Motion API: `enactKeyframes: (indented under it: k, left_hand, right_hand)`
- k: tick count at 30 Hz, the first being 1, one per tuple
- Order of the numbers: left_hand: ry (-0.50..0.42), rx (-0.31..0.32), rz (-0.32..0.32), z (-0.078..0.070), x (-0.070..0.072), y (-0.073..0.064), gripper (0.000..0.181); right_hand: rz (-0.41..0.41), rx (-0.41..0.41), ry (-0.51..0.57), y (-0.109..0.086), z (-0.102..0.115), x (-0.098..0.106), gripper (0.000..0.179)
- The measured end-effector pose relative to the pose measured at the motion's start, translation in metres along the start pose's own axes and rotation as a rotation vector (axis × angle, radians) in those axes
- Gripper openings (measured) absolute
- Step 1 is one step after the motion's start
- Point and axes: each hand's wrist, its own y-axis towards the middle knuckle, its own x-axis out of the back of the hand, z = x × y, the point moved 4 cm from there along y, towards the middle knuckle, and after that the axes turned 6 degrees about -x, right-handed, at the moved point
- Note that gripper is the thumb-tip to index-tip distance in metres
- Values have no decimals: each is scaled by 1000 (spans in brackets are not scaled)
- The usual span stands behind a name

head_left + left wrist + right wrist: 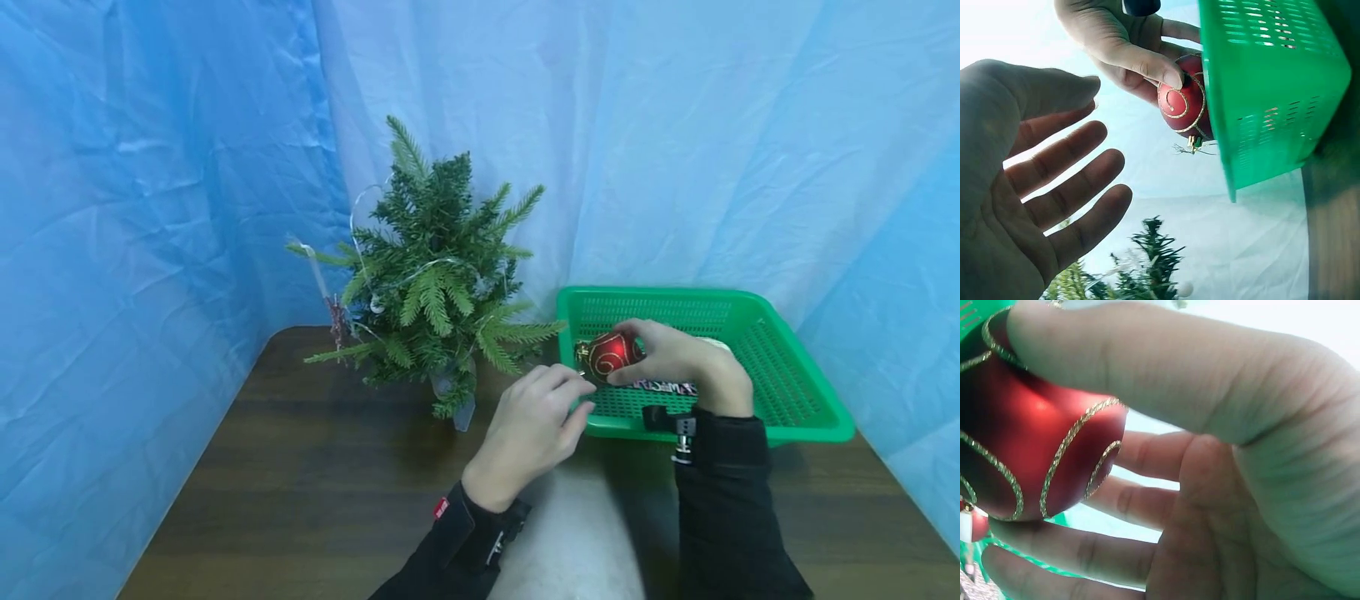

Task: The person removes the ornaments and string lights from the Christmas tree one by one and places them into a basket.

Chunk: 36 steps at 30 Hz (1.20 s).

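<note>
Table (pixel 337 500): bauble (pixel 617 354) over basket (pixel 780 367), lettered item (pixel 678 388) inside.

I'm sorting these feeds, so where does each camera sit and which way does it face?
Head: worn on the head, facing forward and down at the tree, basket and bauble; the left hand, right hand and sleeves show.
Left wrist: on that wrist, facing the bauble and basket; the left hand shows close, the right hand beyond.
Right wrist: on that wrist, facing the bauble up close; only the right hand shows.
Shared: both wrist views show the right hand holding the bauble.
</note>
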Motion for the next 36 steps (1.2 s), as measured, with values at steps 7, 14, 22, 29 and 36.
enactKeyframes:
  k: [7, 14, 22, 29, 36]
  left_hand:
    - [15, -24, 46, 1, -14, -2, 14]
    - [16, -13, 82, 2, -27, -4, 13]
    - [69, -28, 101, 5, -35, -6, 14]
    - [74, -36, 123, 4, -40, -7, 15]
    - [93, -27, 146, 3, -43, -7, 13]
  right_hand:
    - [18, -12, 29, 9, -8, -4, 83]
    - [104, 10, 51, 14, -17, -7, 85]
    - [149, 28, 66, 16, -25, -12, 83]
    - [170, 11, 80, 16, -25, -10, 83]
    - [184, -64, 0, 27, -28, -9, 80]
